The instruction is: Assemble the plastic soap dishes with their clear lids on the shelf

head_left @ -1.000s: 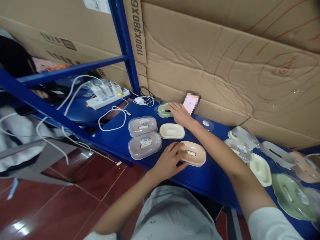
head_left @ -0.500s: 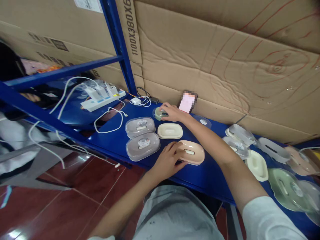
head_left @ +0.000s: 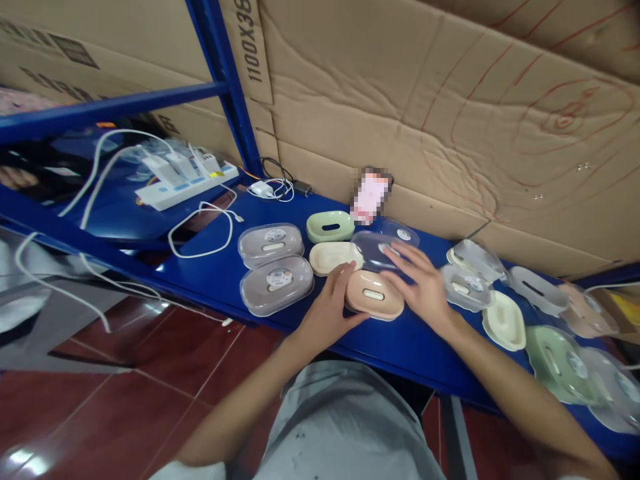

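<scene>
Brown cardboard across the whole far side, creased, with red curved lines toward the right. Below, dark red floor tiles, shiny at the near left. Across the middle, a blue metal bench, with a blue frame rising at the far left.

On the right part of the bench, a loose cluster of dishes and clear covers, among them a green dish, a cream tray and, farther back, a grey dish.

At the middle, left hand with fingers curved narrowly around the left end of a peach dish, thumb along the near edge. Right hand with fingers closed on the right part of a clear lid, just beyond the peach dish and overlapping the right end of a cream dish in view; contact between those two, impossible to tell.

Far left, a white power strip full of plugs. Left of the cream dish, two lidded grey dishes, one behind the other. Beyond it, an uncovered pale green dish with a dark slot. Smaller again, a phone leaning on the cardboard and a white charger with coiled cable.
</scene>
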The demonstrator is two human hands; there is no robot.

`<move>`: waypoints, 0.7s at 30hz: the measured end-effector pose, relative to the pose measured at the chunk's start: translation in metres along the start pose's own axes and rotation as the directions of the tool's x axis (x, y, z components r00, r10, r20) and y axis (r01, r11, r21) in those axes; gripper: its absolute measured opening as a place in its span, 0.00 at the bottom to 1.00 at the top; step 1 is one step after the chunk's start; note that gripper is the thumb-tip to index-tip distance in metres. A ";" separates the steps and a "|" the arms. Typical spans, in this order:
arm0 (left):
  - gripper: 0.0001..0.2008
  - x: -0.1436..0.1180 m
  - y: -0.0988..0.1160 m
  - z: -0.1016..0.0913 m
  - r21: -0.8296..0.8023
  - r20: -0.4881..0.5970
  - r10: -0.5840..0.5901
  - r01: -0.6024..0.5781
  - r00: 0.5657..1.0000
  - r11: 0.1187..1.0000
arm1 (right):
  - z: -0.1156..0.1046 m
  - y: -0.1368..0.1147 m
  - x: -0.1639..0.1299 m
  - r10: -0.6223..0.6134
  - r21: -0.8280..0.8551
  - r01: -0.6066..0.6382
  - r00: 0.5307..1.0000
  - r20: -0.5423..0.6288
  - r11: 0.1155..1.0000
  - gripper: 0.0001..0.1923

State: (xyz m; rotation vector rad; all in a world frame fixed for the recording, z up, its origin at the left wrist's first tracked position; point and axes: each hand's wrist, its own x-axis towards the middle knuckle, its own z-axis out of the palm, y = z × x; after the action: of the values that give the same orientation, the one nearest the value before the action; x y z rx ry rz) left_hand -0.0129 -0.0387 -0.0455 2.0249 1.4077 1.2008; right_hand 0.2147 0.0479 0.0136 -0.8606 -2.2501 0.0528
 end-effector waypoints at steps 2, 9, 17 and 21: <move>0.61 0.000 -0.001 0.001 0.000 0.008 0.016 -0.016 1.000 1.000 | -0.006 -0.007 -0.042 0.026 0.010 -0.026 1.000 0.012 1.000 0.28; 0.43 -0.002 -0.013 0.003 0.129 0.073 0.157 -0.165 0.985 0.978 | 0.011 -0.017 -0.086 -0.057 -0.068 0.067 0.988 0.140 0.995 0.38; 0.36 0.001 -0.018 0.004 0.127 0.086 0.125 -0.135 0.988 0.983 | 0.004 -0.011 -0.087 -0.110 -0.079 0.129 0.973 0.204 0.989 0.37; 0.38 0.003 -0.020 0.005 0.119 0.086 0.136 -0.145 0.987 0.982 | 0.004 -0.010 -0.085 -0.139 -0.118 0.165 0.971 0.197 0.979 0.32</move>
State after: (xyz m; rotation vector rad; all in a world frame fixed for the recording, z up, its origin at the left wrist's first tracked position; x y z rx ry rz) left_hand -0.0191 -0.0269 -0.0612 2.2651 1.3532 1.1010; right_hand 0.2511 -0.0096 -0.0388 -0.7763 -2.5141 -0.0928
